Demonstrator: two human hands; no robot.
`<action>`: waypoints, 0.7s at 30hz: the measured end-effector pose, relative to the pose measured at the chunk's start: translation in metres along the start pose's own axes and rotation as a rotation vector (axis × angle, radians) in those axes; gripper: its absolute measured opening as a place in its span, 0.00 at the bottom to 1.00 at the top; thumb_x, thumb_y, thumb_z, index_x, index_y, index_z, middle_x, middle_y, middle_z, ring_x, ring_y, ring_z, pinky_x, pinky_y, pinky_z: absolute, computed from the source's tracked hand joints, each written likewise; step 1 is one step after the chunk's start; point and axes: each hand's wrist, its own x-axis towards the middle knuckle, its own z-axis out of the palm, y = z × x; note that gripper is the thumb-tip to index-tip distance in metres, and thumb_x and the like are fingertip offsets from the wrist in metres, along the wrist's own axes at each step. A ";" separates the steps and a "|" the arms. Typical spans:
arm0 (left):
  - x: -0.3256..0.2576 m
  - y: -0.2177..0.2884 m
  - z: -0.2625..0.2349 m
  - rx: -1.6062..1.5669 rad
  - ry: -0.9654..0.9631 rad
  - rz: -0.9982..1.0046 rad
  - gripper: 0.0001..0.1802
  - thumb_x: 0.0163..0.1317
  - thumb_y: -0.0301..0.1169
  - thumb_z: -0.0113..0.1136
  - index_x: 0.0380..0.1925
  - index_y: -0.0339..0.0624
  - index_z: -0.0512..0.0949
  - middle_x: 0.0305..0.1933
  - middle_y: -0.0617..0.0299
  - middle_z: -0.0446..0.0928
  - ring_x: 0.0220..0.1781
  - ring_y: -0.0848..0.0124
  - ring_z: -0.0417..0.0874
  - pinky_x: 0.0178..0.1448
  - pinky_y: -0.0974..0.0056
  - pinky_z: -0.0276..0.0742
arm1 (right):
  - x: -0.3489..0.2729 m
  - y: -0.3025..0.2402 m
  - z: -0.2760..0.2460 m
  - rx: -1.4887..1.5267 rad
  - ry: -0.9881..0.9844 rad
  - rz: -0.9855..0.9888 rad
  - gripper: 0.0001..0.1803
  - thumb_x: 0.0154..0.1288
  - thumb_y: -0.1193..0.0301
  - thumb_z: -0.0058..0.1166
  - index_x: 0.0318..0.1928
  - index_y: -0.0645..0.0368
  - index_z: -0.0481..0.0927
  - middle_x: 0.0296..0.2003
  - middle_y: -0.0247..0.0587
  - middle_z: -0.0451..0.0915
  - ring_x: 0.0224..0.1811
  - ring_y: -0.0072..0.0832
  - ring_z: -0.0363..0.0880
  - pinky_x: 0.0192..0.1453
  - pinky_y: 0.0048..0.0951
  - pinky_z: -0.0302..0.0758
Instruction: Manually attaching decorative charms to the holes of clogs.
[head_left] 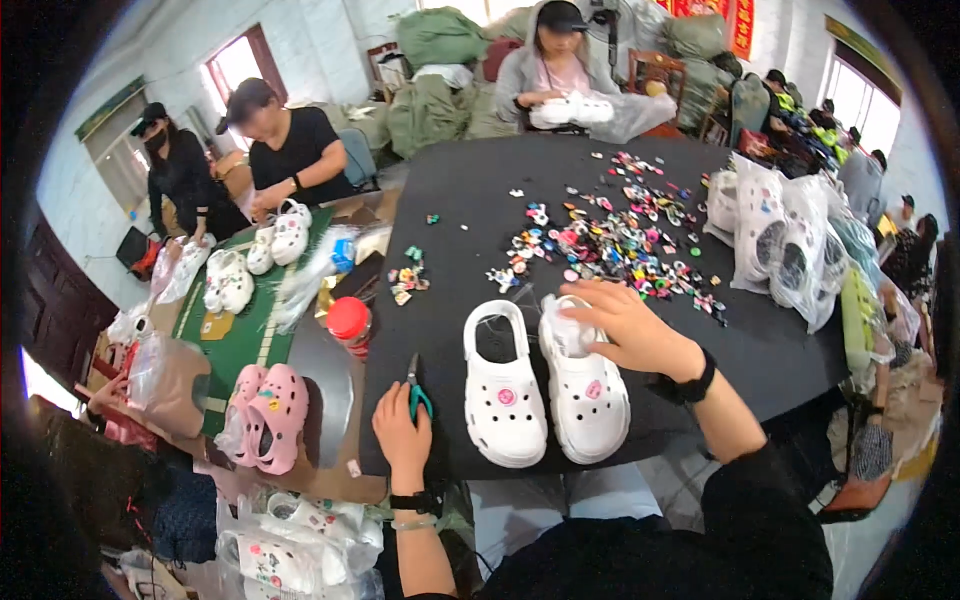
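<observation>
Two white clogs lie side by side before me, toes toward me: a left clog with a round pink charm and a right clog with a pink charm. My right hand is closed over the heel end of the right clog, thumb apart from the fingers; a pale bulge shows in its opening, its kind unclear. My left hand lies on the table, fingers stretched out, against the teal handles of a pair of scissors. The left clog is untouched.
Many colourful shoe charms are spread over the black table. Bagged white clogs stand at right. A red-lidded jar and pink clogs sit at left, by a green mat. Other people work across and left.
</observation>
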 end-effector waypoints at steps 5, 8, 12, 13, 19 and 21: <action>-0.004 0.003 -0.005 -0.137 0.037 -0.035 0.22 0.67 0.38 0.55 0.56 0.35 0.74 0.64 0.47 0.70 0.65 0.51 0.68 0.68 0.48 0.60 | -0.106 -0.012 0.025 0.527 0.298 0.547 0.34 0.60 0.75 0.62 0.66 0.57 0.65 0.66 0.45 0.66 0.67 0.37 0.66 0.66 0.37 0.67; -0.005 0.016 -0.014 -0.031 0.049 0.042 0.23 0.68 0.35 0.54 0.59 0.34 0.71 0.65 0.46 0.68 0.66 0.52 0.68 0.70 0.51 0.60 | -0.152 -0.027 0.050 0.719 0.199 0.692 0.34 0.63 0.72 0.61 0.68 0.58 0.63 0.65 0.44 0.67 0.66 0.36 0.67 0.65 0.37 0.67; -0.010 0.056 -0.018 -0.532 -0.040 -0.022 0.28 0.67 0.34 0.55 0.65 0.35 0.64 0.69 0.48 0.63 0.71 0.53 0.62 0.73 0.52 0.55 | -0.167 -0.047 0.064 0.750 0.133 0.680 0.36 0.64 0.66 0.61 0.68 0.63 0.60 0.65 0.53 0.66 0.68 0.42 0.65 0.70 0.40 0.63; -0.012 0.062 -0.011 -0.858 -0.144 -0.127 0.31 0.67 0.32 0.55 0.67 0.35 0.60 0.71 0.48 0.60 0.73 0.55 0.60 0.75 0.54 0.52 | -0.163 -0.049 0.066 0.780 0.141 0.663 0.41 0.62 0.63 0.63 0.69 0.65 0.58 0.65 0.55 0.65 0.69 0.44 0.64 0.72 0.40 0.60; -0.012 0.111 -0.007 -0.942 -0.448 -0.230 0.52 0.49 0.30 0.72 0.70 0.30 0.50 0.69 0.47 0.61 0.70 0.59 0.64 0.73 0.56 0.59 | -0.144 -0.050 0.083 0.811 0.236 0.654 0.51 0.55 0.57 0.68 0.70 0.69 0.54 0.65 0.61 0.63 0.69 0.48 0.62 0.72 0.43 0.58; -0.014 0.118 -0.013 -0.943 -0.453 -0.277 0.57 0.42 0.30 0.77 0.69 0.31 0.51 0.66 0.48 0.64 0.66 0.60 0.68 0.69 0.56 0.65 | -0.140 -0.053 0.087 0.645 0.228 0.639 0.55 0.50 0.52 0.71 0.70 0.69 0.55 0.63 0.62 0.65 0.67 0.49 0.64 0.70 0.44 0.60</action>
